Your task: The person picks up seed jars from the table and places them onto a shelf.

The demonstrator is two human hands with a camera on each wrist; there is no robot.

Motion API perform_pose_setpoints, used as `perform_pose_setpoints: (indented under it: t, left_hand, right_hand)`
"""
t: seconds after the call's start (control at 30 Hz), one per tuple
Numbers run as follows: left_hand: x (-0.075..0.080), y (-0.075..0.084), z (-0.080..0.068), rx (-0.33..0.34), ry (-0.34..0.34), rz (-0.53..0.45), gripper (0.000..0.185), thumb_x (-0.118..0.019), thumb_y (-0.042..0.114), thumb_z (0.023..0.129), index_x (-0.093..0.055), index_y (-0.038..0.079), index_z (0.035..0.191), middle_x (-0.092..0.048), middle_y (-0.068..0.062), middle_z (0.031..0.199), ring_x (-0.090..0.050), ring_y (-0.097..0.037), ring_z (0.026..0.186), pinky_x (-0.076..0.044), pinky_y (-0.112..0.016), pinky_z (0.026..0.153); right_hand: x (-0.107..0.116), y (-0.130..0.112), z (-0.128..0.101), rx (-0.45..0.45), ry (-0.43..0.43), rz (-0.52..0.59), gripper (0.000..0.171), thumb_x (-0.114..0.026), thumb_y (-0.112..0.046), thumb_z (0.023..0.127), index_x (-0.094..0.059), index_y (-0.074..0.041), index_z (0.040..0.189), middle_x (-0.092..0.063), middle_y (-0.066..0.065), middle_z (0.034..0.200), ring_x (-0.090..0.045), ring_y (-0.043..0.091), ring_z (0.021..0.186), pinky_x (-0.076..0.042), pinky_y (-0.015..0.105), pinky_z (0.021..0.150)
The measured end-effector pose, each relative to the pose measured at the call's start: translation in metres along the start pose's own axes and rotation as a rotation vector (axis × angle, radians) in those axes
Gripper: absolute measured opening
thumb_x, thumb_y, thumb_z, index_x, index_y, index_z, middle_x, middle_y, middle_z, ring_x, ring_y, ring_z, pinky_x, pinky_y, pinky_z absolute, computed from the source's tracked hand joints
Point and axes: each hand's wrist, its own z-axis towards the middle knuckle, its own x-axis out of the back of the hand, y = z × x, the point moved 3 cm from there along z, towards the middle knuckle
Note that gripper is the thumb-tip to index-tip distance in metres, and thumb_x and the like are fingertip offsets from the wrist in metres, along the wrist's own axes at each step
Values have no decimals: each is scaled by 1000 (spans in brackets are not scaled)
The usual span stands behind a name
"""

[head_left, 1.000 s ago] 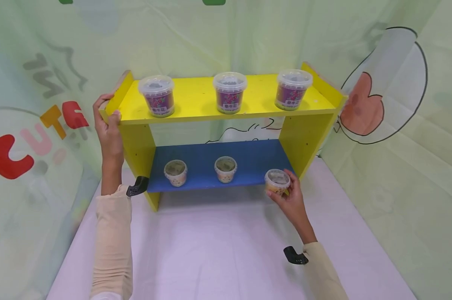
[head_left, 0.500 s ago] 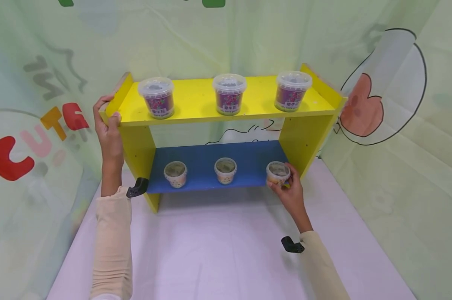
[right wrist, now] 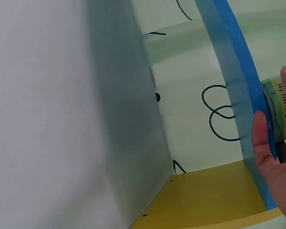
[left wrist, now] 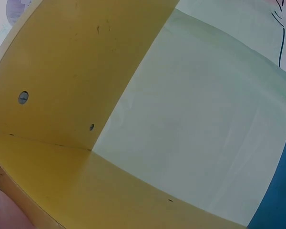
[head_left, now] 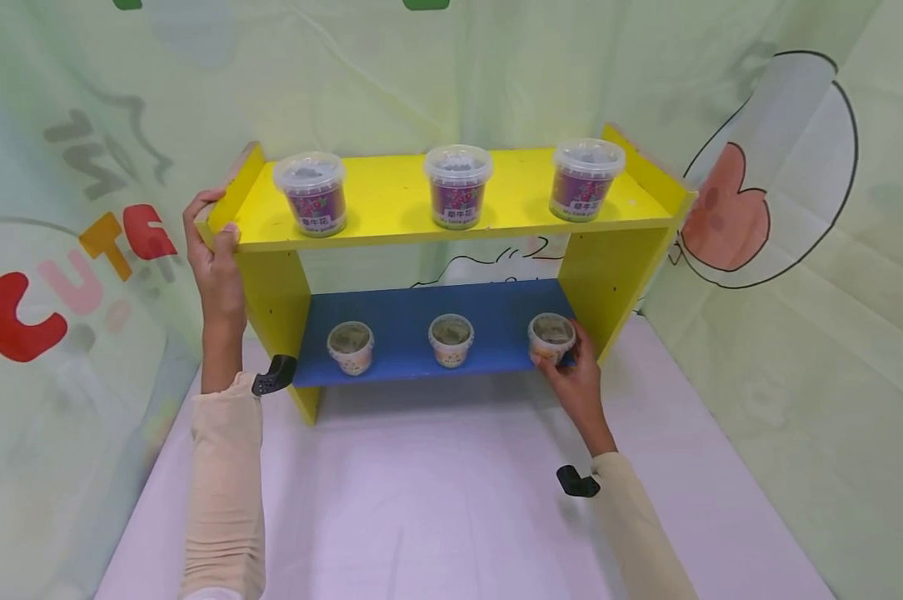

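Observation:
At the upper left of the head view, my left hand [head_left: 221, 271] grips the corner of a two-tier shelf [head_left: 391, 192], with thumb on the front and fingers over the side. Only a sliver of that hand shows in the left wrist view. My right hand [head_left: 577, 383] holds a small lidded plastic tub [head_left: 551, 332] at the right end of the blue lower board [head_left: 391, 308]. In the right wrist view, the tub [right wrist: 283, 112] reads "My little garden" and stands at the board's edge, where one of my fingers [right wrist: 261, 143] touches the blue front.
Two matching small tubs stand on the blue board, one at left [head_left: 351, 350] and one in the middle [head_left: 451, 342]. Three larger purple-labelled tubs [head_left: 457, 196] line the yellow top. Green printed curtains [head_left: 796, 375] hang behind and beside the white cloth [head_left: 421, 500].
My right hand has brought the small tub from in front of the blue board up and back onto it, then slightly left. The left hand stays on the shelf corner.

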Motion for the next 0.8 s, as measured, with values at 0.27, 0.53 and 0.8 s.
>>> perform_pose_setpoints:
  t: [0.27,0.53,0.8]
  left_hand:
    - [-1,2,1,-10,-6,1,41,-46,10,90,-50,21,129,-51,-5,121,-56,-20,92,-54,-20,80]
    - [-1,1,1,1,2,2,41,-50,11,90,-50,21,129,-50,-4,123,-56,-21,96,-54,-20,83]
    - [0,0,0,-1,8,9,41,-50,10,90,-49,21,129,-50,-4,124,-55,-21,99,-53,-20,85]
  right_hand:
    - [0,5,-7,-8,26,-52,87,-75,-17,85,-22,-11,153,-39,16,148,-43,29,130,-47,8,83]
    - [-2,10,-5,5,32,-98,84,-77,-15,83,-27,-10,151,-43,15,145,-46,26,127,-47,12,85]
    - [-3,12,-2,-25,12,-129,83,-77,-15,83,-28,-1,148,-42,22,145,-46,34,129,-48,53,96]
